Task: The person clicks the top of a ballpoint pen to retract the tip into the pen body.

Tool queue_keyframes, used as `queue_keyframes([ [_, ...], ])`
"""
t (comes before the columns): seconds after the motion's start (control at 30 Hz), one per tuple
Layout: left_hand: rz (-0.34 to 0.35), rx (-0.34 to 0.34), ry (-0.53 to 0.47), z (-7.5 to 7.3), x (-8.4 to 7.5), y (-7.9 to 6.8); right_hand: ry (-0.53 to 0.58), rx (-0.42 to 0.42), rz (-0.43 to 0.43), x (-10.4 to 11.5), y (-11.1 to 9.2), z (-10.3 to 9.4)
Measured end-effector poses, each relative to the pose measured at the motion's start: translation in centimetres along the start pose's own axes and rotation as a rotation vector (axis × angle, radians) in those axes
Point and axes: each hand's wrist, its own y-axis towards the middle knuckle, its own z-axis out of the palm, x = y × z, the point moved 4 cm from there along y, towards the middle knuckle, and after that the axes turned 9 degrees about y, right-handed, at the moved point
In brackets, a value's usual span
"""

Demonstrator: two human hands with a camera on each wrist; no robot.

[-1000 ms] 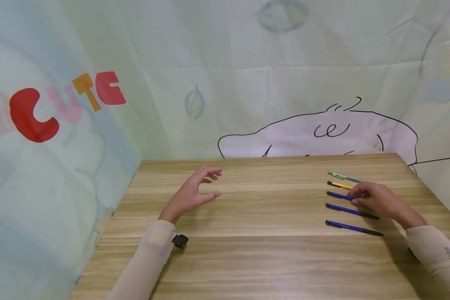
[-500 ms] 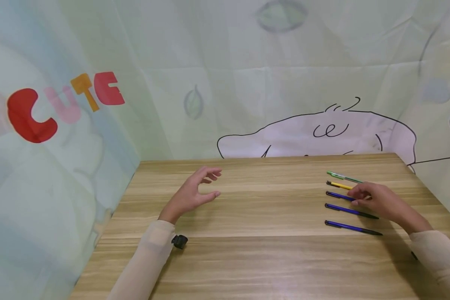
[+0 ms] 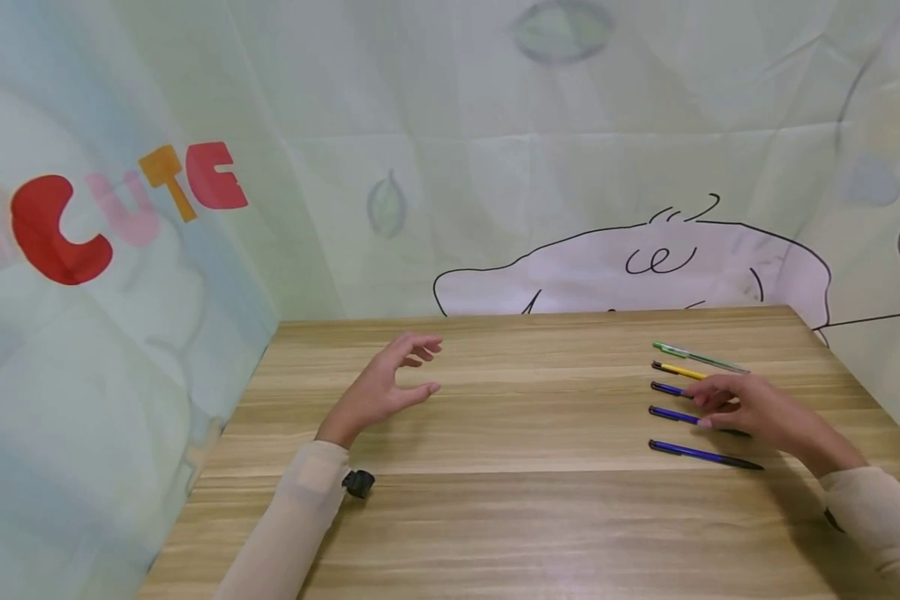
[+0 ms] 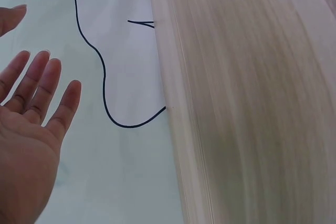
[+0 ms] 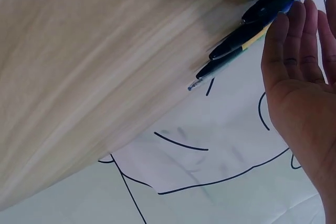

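Over a row of pens at the right of the table, my right hand [image 3: 768,415] reaches with bent, relaxed fingers. Its thumb tip is at the middle blue pen [image 3: 672,414]; whether it touches is unclear. The fingers partly cover that pen, the far blue pen [image 3: 671,389] and the yellow pen [image 3: 681,371]. Fully visible are a green clear pen [image 3: 703,360] at the back and the near blue pen [image 3: 701,455]. In the right wrist view the fingers look fairly straight beside the pens' black grips [image 5: 236,40]. My left hand [image 3: 382,385] hovers at the left, thumb apart from the fingers, holding nothing.
The wood-grain table [image 3: 495,517] meets a printed cloth backdrop [image 3: 450,208] at its back and sides. A small black device [image 3: 359,483] sits on the left wrist.
My right hand has shifted slightly toward me, from the far blue pen to the middle blue one, uncovering the green pen's tip. The pens and my left hand stay in place.
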Motion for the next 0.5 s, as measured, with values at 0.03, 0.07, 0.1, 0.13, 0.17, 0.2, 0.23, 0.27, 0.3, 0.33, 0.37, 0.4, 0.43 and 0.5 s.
queue_keyframes([
  [0.03,0.002,0.003,0.002,0.0,0.0,0.0,0.008,0.007,-0.007,-0.1,0.0,0.1],
  [0.07,0.003,0.007,0.006,0.0,0.1,0.0,0.013,0.008,-0.015,-0.2,0.0,0.3],
  [0.1,0.005,0.01,0.008,0.1,0.1,0.0,0.016,0.012,-0.022,-0.2,0.0,0.4],
  [0.13,0.006,0.014,0.009,0.1,0.1,0.0,0.019,0.01,-0.037,-0.3,0.0,0.5],
  [0.17,0.004,0.017,0.005,0.1,0.1,0.0,0.02,0.01,-0.045,-0.3,0.0,0.5],
  [0.2,0.001,0.02,0.002,0.1,0.2,0.0,0.023,0.01,-0.048,-0.3,0.0,0.6],
  [0.23,-0.002,0.023,-0.001,0.2,0.3,0.0,0.027,0.01,-0.051,-0.3,-0.1,0.6],
  [0.27,-0.005,0.023,-0.006,0.3,0.5,0.1,0.022,0.006,-0.054,-0.3,-0.1,0.6],
  [0.3,-0.009,0.023,-0.011,0.4,0.9,0.1,0.02,0.008,-0.052,-0.3,0.0,0.6],
  [0.33,-0.013,0.022,-0.014,0.6,1.3,0.1,0.014,0.005,-0.053,-0.3,0.0,0.7],
  [0.37,-0.017,0.022,-0.015,0.7,1.8,0.1,0.005,0.004,-0.052,-0.3,0.0,0.7],
  [0.4,-0.018,0.021,-0.011,0.9,2.2,0.1,-0.005,0.004,-0.052,-0.3,0.0,0.7],
  [0.43,-0.018,0.019,-0.009,1.0,2.6,0.1,-0.014,0.0,-0.053,-0.2,0.1,0.8],
  [0.5,-0.014,0.016,-0.004,1.2,3.2,0.2,-0.03,0.006,-0.052,-0.2,0.1,0.9],
])
